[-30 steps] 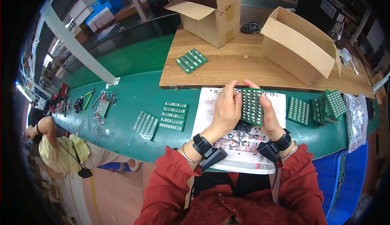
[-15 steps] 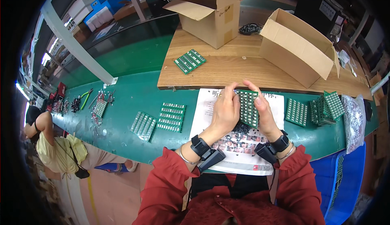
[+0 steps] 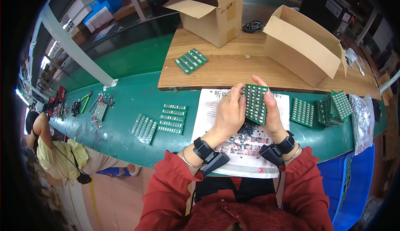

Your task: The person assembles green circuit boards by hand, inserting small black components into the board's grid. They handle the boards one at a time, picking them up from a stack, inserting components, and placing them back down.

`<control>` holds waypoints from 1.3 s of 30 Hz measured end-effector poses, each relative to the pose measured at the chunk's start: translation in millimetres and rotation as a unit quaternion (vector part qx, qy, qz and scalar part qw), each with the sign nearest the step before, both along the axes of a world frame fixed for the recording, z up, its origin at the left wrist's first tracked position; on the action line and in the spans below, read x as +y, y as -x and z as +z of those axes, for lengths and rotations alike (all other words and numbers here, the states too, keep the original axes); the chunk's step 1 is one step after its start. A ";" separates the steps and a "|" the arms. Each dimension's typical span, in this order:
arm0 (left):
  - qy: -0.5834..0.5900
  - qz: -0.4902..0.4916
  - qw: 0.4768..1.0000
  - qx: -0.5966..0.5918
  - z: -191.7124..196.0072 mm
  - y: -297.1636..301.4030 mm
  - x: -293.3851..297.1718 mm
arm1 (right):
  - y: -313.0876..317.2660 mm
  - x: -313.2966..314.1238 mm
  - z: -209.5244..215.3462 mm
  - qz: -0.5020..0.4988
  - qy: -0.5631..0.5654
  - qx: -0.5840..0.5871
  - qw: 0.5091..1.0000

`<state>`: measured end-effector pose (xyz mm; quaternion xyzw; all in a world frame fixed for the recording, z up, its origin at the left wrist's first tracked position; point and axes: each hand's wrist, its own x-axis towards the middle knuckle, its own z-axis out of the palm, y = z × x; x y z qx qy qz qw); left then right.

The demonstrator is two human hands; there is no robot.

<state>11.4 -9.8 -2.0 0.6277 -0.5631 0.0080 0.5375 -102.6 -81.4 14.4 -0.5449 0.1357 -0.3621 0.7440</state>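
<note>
Between my two hands a green circuit board panel with rows of small parts is held up, tilted, above a printed paper sheet. My left hand grips its left edge, fingers closed and partly hidden. On its right edge my right hand presses with the thumb, the other fingers behind the board. A heap of small black pieces lies on the paper below. Two similar panels, a left one and an upright one, lie left of the paper. Another panel lies to its right.
Further right are stacked panels and a clear plastic bag. A wooden board carries one panel and two open cartons. Cutters and loose parts lie far left, near a seated person. A blue bin stands lower right.
The held panel has risen slightly and tilted differently between my hands. More of the black heap shows beneath it. The whole view has shifted a little.
</note>
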 end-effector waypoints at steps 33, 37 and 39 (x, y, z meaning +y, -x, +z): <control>-0.120 -0.026 0.989 -0.077 4.7 3.0 11.5 | 5.1 -12.0 3.8 -0.021 -0.020 -0.024 0.999; -0.121 -0.044 0.991 -0.043 5.6 3.1 11.2 | 6.1 -12.7 6.6 -0.029 0.003 -0.013 0.999; -0.108 -0.051 0.993 -0.018 3.8 3.2 11.3 | 6.6 -13.4 9.4 -0.029 -0.014 -0.018 0.999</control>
